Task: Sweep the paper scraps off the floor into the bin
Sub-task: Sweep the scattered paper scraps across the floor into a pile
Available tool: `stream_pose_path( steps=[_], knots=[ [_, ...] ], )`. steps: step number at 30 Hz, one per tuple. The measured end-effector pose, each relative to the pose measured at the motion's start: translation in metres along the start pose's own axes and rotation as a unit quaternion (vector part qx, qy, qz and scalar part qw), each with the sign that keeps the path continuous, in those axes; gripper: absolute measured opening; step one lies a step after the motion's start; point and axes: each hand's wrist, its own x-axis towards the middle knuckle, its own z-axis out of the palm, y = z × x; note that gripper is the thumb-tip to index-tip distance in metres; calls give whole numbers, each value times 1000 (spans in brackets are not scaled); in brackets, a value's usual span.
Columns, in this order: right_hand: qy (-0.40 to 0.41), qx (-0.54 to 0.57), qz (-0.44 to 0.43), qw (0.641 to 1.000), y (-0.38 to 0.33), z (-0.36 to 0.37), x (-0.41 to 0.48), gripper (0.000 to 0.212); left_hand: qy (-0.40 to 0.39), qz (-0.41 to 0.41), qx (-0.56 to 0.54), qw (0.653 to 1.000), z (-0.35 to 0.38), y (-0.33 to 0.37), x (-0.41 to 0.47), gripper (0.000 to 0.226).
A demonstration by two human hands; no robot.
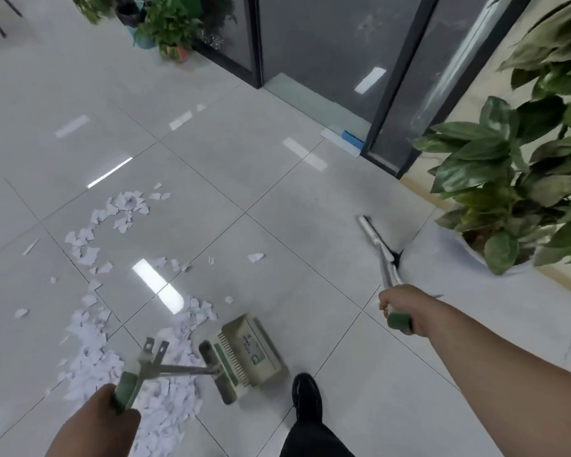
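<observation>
1. A person's left hand gripped the green handle of a dustpan, its lip beside paper scraps heaped on the tiled floor at lower left.
2. The right hand curled around the green grip of a broom. Its head, near a potted plant, was too blurred to make out.
3. Both forearms ran out of frame, as did the trouser leg above one black shoe.

The broom head is smeared by motion; the dustpan label is unreadable.
</observation>
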Motion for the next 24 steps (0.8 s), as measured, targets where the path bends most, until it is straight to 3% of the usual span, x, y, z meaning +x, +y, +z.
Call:
stream_pose_path(
  steps=[6, 13, 16, 21, 24],
  knots=[
    [-83, -14, 8, 996, 0, 64, -31, 20, 14, -17, -29, 999, -1, 1, -17, 6],
    [-186, -39, -22, 982, -26, 125, -114, 5, 15, -49, -104, 993, 1, -30, -24, 9],
    [-216, -39, -18, 975, -45, 148, -132, 7, 18, -57, -137, 989, 0, -55, -30, 9],
    [-267, 1, -6, 964, -70, 176, -146, 33, 48, -82, -198, 976, -2, -112, -39, 12],
    [-262, -29, -22, 965, -74, 194, -164, 30, 64, -93, -229, 967, -4, -142, -46, 12]
  ],
)
